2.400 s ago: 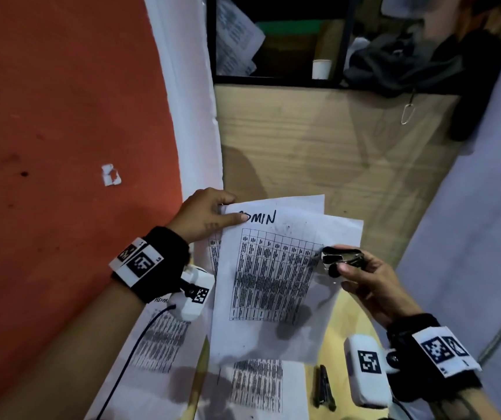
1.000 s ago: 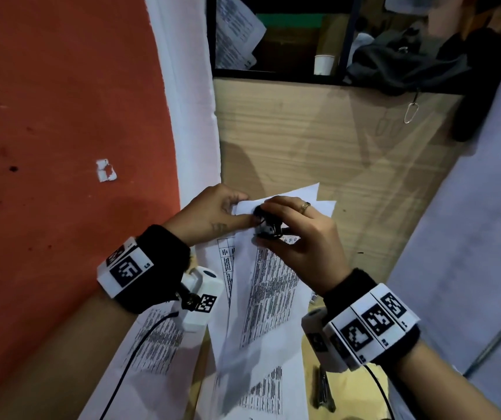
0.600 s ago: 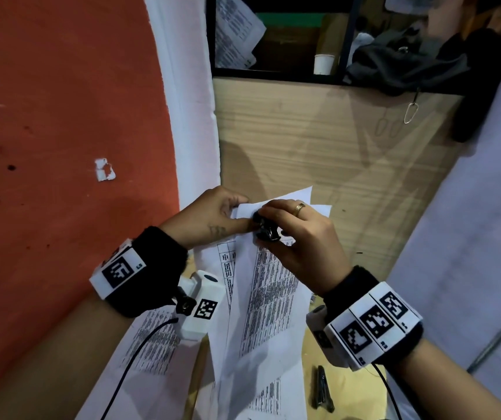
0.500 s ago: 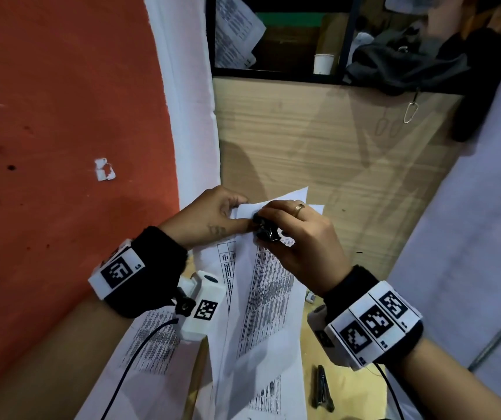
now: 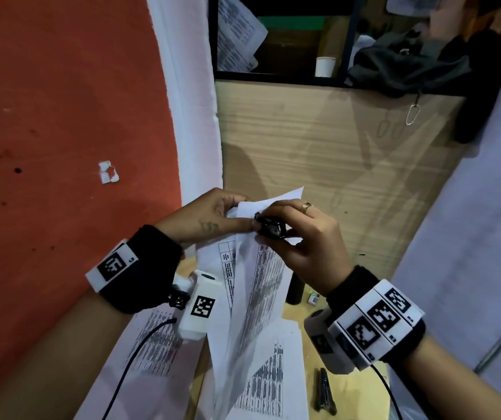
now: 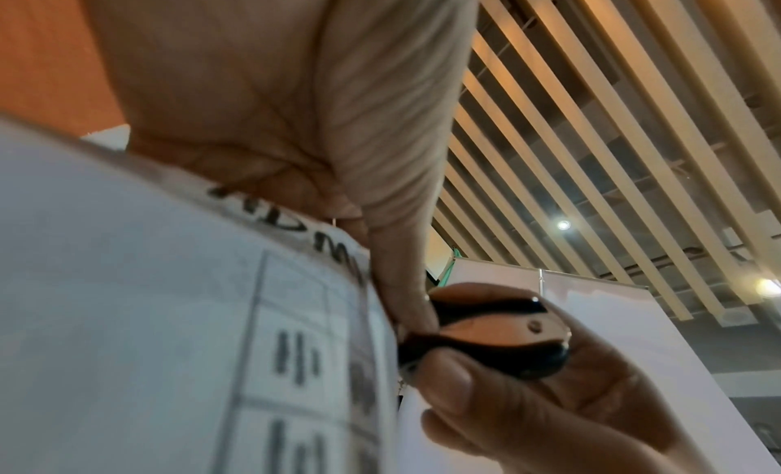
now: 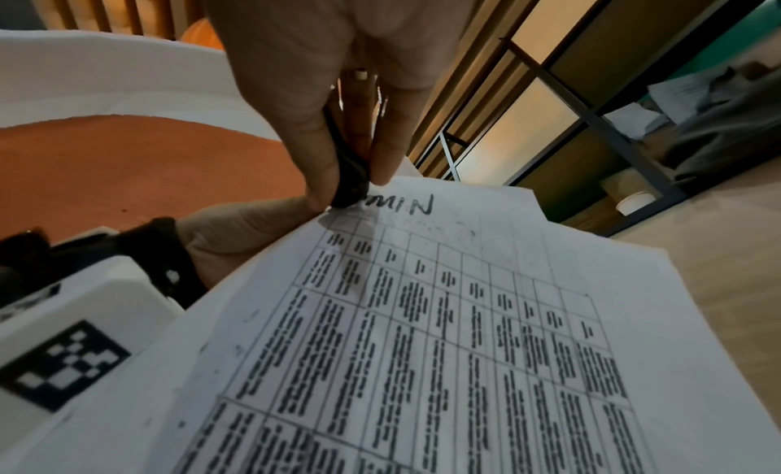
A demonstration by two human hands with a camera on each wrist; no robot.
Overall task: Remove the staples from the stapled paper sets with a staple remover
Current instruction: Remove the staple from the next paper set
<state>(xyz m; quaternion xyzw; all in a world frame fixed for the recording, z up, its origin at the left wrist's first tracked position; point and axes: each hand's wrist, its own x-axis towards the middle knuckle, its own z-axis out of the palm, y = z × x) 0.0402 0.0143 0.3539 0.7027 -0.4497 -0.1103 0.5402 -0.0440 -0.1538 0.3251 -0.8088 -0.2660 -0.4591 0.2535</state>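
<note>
The staple remover [image 5: 269, 228] sits at the top left corner of the paper set [image 5: 255, 286], which is lifted off the table [image 5: 346, 165]. The right hand [image 5: 307, 241] grips the remover, its fingers [image 7: 386, 140] and thumb curled round it, the tip against the paper beside the handwritten heading. The left hand [image 5: 205, 218] pinches that same corner, its thumb just beside the remover. More printed sheets [image 5: 152, 344] lie below, with a dark pen [image 5: 325, 392] near them.
</note>
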